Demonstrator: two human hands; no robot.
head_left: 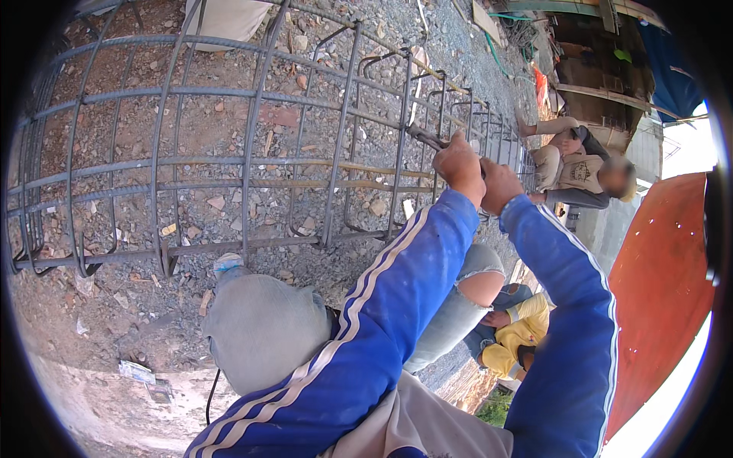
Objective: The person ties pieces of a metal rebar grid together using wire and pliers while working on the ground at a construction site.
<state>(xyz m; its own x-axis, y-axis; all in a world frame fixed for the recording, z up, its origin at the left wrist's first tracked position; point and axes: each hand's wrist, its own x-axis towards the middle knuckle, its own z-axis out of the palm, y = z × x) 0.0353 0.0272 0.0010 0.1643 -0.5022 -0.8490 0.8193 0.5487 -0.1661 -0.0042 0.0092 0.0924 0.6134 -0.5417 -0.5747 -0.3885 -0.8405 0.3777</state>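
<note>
A long rebar cage (257,94) of ribbed bars and bent stirrups lies across the gravel in front of me. My left hand (460,166) is closed round a metal hand tool (426,137), which looks like pincers. The tool's head is at a crossing of a long bar and a stirrup. My right hand (501,184) is a fist right beside my left one, apparently on the rear part of the same tool; the fingers hide most of that grip. Both arms are in blue sleeves with white stripes.
A person (578,160) sits by the cage's far end. Another person in yellow (515,338) sits beyond my right knee. A pale sack (226,23) lies behind the cage, near loose stones. A green hose (495,51) and a red-orange sheet (658,275) are farther off.
</note>
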